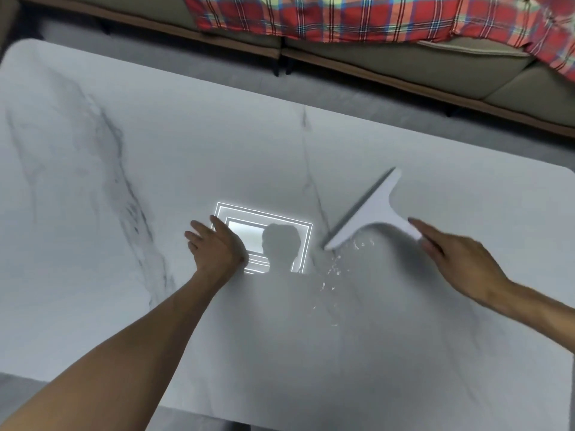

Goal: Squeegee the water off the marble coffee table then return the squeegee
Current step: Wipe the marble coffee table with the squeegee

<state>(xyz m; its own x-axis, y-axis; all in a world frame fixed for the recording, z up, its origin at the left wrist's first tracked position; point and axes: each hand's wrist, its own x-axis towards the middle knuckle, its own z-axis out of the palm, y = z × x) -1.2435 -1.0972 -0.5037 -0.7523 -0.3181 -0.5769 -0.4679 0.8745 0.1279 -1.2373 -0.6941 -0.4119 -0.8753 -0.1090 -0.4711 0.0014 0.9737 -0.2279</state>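
White plastic, the squeegee (373, 209) looked light and stiff, its grey blade edge soft; the stem seemed your surest hold. It stood blade-down, right of centre on the marble coffee table (93, 275), beside water drops (333, 269). Your right hand (457, 256) held the handle's end, index finger outstretched; your left hand (214, 247) lay flat, fingers straight.

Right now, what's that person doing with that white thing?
A person is wiping water off the white marble coffee table. Their right hand holds the white T-shaped squeegee by its handle, blade on the tabletop. Water droplets lie beside the blade. The left hand rests flat on the table.
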